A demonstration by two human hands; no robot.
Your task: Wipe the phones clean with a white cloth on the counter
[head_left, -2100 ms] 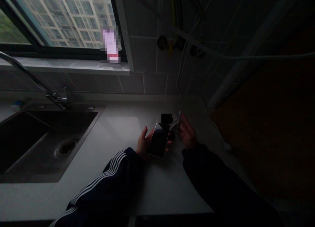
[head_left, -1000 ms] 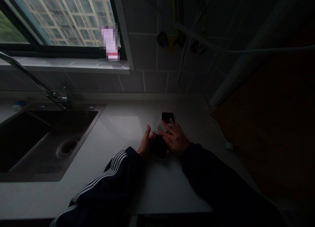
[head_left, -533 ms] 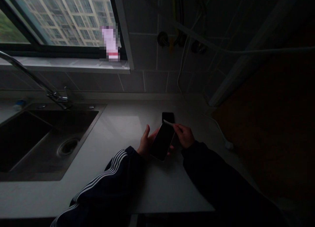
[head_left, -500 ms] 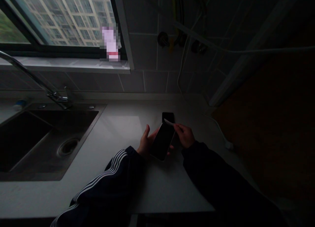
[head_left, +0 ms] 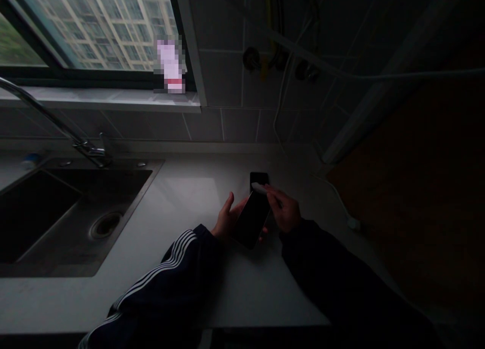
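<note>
A dark smartphone (head_left: 250, 221) lies tilted in my left hand (head_left: 226, 218), screen side up. The palm is under it, the thumb stands out at its left and fingertips curl round its right edge. Over the phone's upper end, my right hand (head_left: 285, 207) pinches a thin pale piece (head_left: 259, 188); whether it is a wipe, a strip or a film I cannot make out in this light. Behind the phone, a second flat black object (head_left: 259, 177) rests on the counter, partly hidden by the pale piece and the phone.
The white counter (head_left: 189, 207) runs under both hands. To the left are a steel sink (head_left: 129, 228) and a faucet (head_left: 89, 149). A window sill (head_left: 113, 100) and tiled wall stand behind. At the right, a white cable (head_left: 337, 192) ends in a plug (head_left: 353, 222) near the counter's edge.
The pale piece has turned slightly and shows a broader face now. My right hand's fingers have shifted a little, while my left hand keeps the phone in nearly the same place.
</note>
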